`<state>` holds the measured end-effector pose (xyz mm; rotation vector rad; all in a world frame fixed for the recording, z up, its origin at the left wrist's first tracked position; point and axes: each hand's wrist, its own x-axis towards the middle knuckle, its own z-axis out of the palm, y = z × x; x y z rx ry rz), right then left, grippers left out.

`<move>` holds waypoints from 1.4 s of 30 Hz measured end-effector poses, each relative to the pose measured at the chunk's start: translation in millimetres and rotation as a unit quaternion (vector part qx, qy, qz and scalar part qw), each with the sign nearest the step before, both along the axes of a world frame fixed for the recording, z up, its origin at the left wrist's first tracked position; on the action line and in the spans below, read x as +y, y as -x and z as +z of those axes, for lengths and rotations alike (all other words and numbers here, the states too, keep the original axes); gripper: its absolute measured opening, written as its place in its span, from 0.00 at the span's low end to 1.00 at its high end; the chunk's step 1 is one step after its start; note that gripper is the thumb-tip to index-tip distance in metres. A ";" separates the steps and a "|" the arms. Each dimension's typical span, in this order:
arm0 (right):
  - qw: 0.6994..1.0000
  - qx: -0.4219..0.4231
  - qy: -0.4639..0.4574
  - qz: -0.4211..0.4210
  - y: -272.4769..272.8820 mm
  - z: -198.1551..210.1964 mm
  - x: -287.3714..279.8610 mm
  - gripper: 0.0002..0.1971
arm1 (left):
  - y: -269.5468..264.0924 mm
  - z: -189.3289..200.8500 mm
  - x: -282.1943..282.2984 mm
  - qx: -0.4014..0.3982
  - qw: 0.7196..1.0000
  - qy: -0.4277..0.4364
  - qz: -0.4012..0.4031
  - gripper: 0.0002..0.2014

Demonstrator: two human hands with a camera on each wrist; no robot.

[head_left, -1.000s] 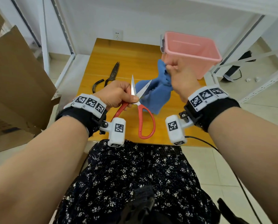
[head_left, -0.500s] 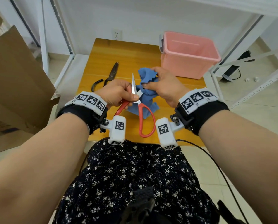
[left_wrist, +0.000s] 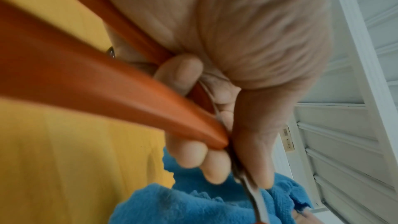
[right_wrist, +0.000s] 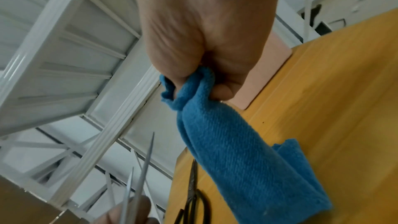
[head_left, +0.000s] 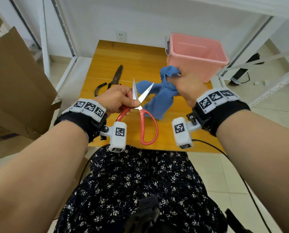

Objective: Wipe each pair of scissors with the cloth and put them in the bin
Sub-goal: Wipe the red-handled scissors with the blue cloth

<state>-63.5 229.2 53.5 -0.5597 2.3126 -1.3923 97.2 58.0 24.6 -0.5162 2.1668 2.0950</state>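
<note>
My left hand [head_left: 123, 102] grips the red-handled scissors [head_left: 144, 115] near the pivot, blades spread and pointing away from me. In the left wrist view its fingers [left_wrist: 193, 157] curl round the red handle [left_wrist: 107, 94] and blade base. My right hand [head_left: 185, 84] holds the blue cloth [head_left: 159, 100] bunched in its fist, lifted to the right of the blades; the cloth [right_wrist: 237, 156] hangs down toward the table and is apart from the blades. A dark pair of scissors [head_left: 114, 79] lies on the wooden table [head_left: 123, 58] to the left. The pink bin [head_left: 196, 54] stands at the back right.
A cardboard box [head_left: 14, 81] stands left of the table. White metal shelving frames [head_left: 258, 47] flank the table on both sides. A wall socket [head_left: 121, 35] sits behind the table. My lap in a dark floral skirt is below the table's near edge.
My right hand has drawn the cloth off the red scissors' blades, up and to the right toward the bin. The left hand keeps the scissors held in place, blades spread.
</note>
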 end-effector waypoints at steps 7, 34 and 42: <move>0.979 -0.185 0.065 0.056 -26.0 0.8 -10.9 0.11 | 0.2 0.3 0.2 -0.014 1.000 -0.016 0.005 0.10; 0.987 -0.158 0.004 0.030 -22.2 -2.9 -6.7 0.26 | 22.8 11.6 -8.9 -0.064 0.969 0.238 -0.034 0.17; 0.989 -0.111 0.038 -0.084 0.1 -13.1 0.7 0.09 | 25.6 7.2 -11.3 -0.019 0.938 0.309 0.156 0.16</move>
